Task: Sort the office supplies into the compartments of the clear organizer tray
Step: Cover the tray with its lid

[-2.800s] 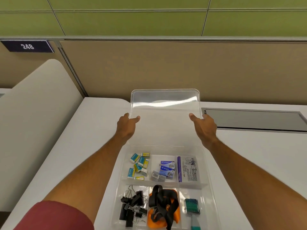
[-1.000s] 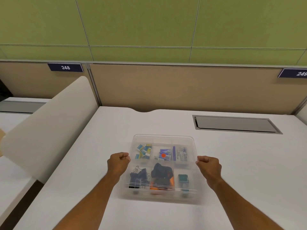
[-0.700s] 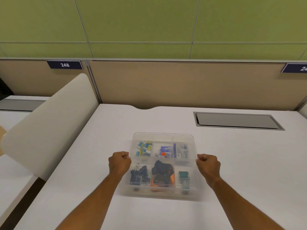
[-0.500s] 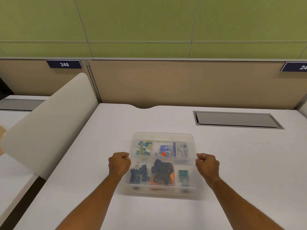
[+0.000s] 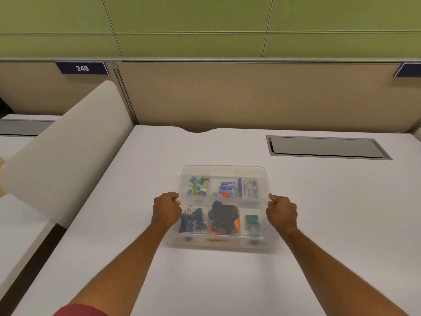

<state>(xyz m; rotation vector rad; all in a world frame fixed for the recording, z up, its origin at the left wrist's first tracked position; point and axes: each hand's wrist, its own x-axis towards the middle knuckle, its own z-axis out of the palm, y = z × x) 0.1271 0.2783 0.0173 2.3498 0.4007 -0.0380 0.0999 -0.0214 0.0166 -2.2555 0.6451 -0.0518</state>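
Observation:
The clear organizer tray (image 5: pixel 224 169) sits on the white desk, its clear lid on top. My left hand (image 5: pixel 165 209) is closed on its left edge and my right hand (image 5: pixel 281 212) on its right edge. Inside, small blue and yellow boxes (image 5: pixel 197 185) fill the far left compartment, blue staple boxes (image 5: pixel 227 189) the far middle, a labelled packet (image 5: pixel 249 190) the far right. Black binder clips (image 5: pixel 192 220) lie near left, a black and orange bundle (image 5: pixel 222 216) near middle, a teal item (image 5: pixel 251 220) near right.
The white desk (image 5: pixel 330 213) has a grey cable hatch (image 5: pixel 325 147) at the back right. A beige partition wall (image 5: pixel 250 94) runs along the back. A rounded white divider panel (image 5: pixel 66 153) stands to the left, with another desk beyond it.
The lid, held upright over the open tray 2.8 s ago, now lies on the tray. In the last second both fists have stayed on the tray's sides and the tray has barely shifted.

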